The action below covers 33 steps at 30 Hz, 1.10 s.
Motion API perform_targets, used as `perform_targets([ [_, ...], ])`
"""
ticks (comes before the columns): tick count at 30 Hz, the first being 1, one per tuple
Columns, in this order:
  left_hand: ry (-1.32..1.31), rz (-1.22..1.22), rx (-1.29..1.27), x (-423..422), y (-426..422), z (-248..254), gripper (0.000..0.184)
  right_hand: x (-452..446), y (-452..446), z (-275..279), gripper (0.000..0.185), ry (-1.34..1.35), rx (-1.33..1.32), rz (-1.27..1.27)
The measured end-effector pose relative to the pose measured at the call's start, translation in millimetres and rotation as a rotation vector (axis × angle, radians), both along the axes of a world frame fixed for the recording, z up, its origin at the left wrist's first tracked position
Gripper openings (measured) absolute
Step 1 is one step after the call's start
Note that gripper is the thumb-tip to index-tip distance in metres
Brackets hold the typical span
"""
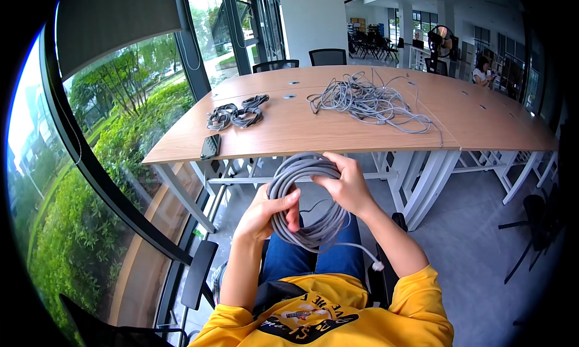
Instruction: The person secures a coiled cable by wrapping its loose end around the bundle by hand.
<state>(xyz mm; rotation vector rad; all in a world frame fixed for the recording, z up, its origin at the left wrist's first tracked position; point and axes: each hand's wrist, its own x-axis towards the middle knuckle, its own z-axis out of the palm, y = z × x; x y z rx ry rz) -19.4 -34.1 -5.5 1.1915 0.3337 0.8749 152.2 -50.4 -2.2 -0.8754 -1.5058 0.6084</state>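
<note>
A coiled grey network cable [324, 233] hangs above my lap, in front of the table's near edge. My left hand [269, 211] grips the left side of the coil, with its thumb and fingers wrapped round the strands. At the upper right of the loop, my right hand [345, 184] pinches the strands between thumb and fingers. One loose end with a pale plug [377, 266] dangles to the lower right of the coil. A short thin piece of cable shows inside the ring.
On the wooden table [265, 143] lie a tangled heap of grey cables [368, 102], several small cable bundles [223, 116] and a dark phone [210, 146] near the edge. A chair armrest [199, 273] is at my left. Windows stand further left; another person [482, 74] is far right.
</note>
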Motion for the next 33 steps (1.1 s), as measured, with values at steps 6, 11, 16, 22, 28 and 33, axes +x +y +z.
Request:
perform_targets([
  [6, -0.163, -0.128, -0.114, 0.4, -8.8, -0.7, 0.019, 1.9, -4.8, 9.2, 0.025, -0.052, -0.162, 0.009],
  [11, -0.025, 0.017, -0.032, 1.4, -13.6, 3.6, 0.021, 3.3, -0.8, 5.0, 0.043, -0.31, 0.204, -0.148],
  [16, -0.007, 0.021, -0.074, 3.8, -16.2, 3.5, 0.021, -5.2, -11.8, 15.8, 0.057, -0.676, 0.515, -0.409],
  [22, 0.107, 0.089, -0.017, 9.1, -24.2, 1.4, 0.022, -7.5, -2.6, 1.0, 0.029, -0.374, 0.319, -0.237],
  [28, 0.151, 0.167, 0.058, 9.6, -25.7, 5.6, 0.022, -11.4, 11.4, -8.2, 0.021, -0.238, 0.315, -0.195],
  [33, 0.145, 0.114, 0.06, 5.5, -24.2, 8.2, 0.02, -11.1, 2.0, -0.5, 0.019, -0.33, 0.283, -0.244],
])
